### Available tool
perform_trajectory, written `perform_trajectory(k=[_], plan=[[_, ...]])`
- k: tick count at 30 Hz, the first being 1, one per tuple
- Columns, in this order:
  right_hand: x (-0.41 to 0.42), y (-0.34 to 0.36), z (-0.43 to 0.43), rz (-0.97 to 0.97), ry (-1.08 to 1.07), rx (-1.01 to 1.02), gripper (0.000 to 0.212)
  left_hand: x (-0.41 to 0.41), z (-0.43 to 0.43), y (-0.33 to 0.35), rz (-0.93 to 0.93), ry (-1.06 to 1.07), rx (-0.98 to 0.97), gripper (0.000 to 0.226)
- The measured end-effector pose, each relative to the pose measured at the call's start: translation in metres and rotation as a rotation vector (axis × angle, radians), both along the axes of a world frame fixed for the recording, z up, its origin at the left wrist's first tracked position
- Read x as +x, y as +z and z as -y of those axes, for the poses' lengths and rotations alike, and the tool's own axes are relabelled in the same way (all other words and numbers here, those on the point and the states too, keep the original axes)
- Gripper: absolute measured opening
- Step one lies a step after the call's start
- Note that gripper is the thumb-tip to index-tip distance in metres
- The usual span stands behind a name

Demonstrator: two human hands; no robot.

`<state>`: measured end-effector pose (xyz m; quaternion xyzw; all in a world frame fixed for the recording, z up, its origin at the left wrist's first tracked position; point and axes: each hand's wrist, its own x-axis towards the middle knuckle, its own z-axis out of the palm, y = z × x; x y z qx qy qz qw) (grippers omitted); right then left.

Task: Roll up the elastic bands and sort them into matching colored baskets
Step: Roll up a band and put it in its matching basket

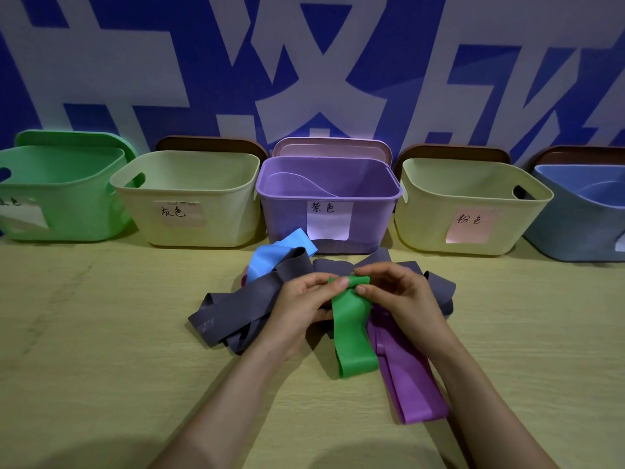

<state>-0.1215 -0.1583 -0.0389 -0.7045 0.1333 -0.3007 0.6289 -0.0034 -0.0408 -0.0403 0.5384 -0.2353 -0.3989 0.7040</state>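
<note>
The green band [355, 330] is held just in front of the purple basket [287, 214], over the wooden-grained table [101, 333]; its long axis runs straight away from that basket toward the person, the far end being curled over into a small roll and the near, looped end lying flat. That rolled end is pinched by the left hand [301, 299] and the right hand [402, 292], thumbs and forefingers curled round it. A white label reading 紫色 [327, 220] is fixed to the purple basket; left of it a cream basket [142, 214] is marked 灰色, right of it another cream basket [422, 214] is marked 粉色. The band is smooth, flat and matte, like rubber; grey bands [236, 306], a blue band [270, 255] and a purple band [409, 380] are heaped before the purple basket, beneath the hands.
</note>
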Motion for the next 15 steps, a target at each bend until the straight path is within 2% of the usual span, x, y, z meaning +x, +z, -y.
perform_trajectory(k=[5, 15], plan=[[0.0017, -0.0006, -0.0012, -0.031, 0.036, 0.077, 0.039, -0.0004, 0.0009, -0.0005, -0.016, 0.043, -0.051, 0.006], [0.0028, -0.0021, 0.0012, -0.080, 0.043, 0.154, 0.035, 0.0013, 0.0014, -0.0043, 0.039, 0.103, -0.066, 0.022]])
